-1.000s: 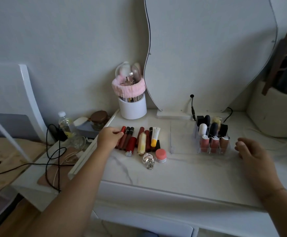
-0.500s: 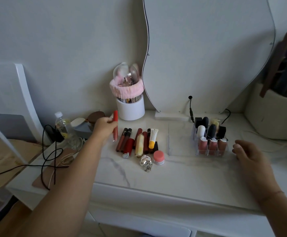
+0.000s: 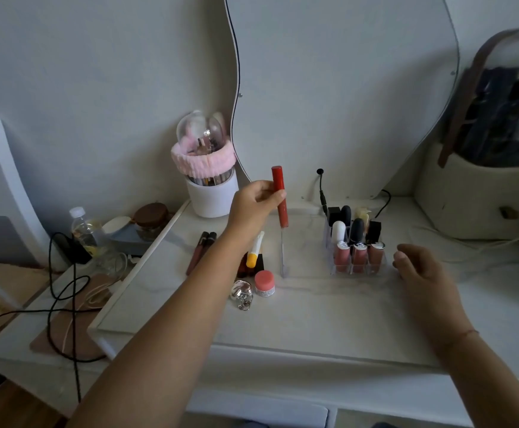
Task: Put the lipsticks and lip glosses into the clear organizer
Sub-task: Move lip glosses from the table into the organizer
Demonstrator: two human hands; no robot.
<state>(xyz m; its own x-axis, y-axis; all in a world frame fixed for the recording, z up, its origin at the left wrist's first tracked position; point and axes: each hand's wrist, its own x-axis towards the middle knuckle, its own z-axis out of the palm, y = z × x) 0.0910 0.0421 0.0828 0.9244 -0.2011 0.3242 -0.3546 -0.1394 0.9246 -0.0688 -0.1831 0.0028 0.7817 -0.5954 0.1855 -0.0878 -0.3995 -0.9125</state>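
Observation:
My left hand [image 3: 253, 203] grips a red lip gloss tube [image 3: 279, 196] and holds it upright in the air, left of the clear organizer [image 3: 304, 267]. The organizer sits on the white marble tabletop; its right compartments hold several lipsticks and pink glosses [image 3: 357, 239], and its left part holds nothing. My right hand [image 3: 418, 267] rests on the table with loose fingers, just right of the organizer. Loose lip products [image 3: 202, 251] lie in a row behind my left forearm, among them a white tube with a yellow cap [image 3: 255, 250]; part of the row is hidden.
A pink-lidded jar [image 3: 264, 282] and a silver ring-like trinket [image 3: 242, 294] lie in front of the row. A white brush holder with a pink band [image 3: 210, 180] and a wavy mirror [image 3: 344, 88] stand behind. A bag [image 3: 480, 193] sits far right; black cables [image 3: 63, 273] trail left.
My left hand picked the red lip gloss out of the row, lifted it and carried it right toward the organizer. My right hand stayed beside the organizer.

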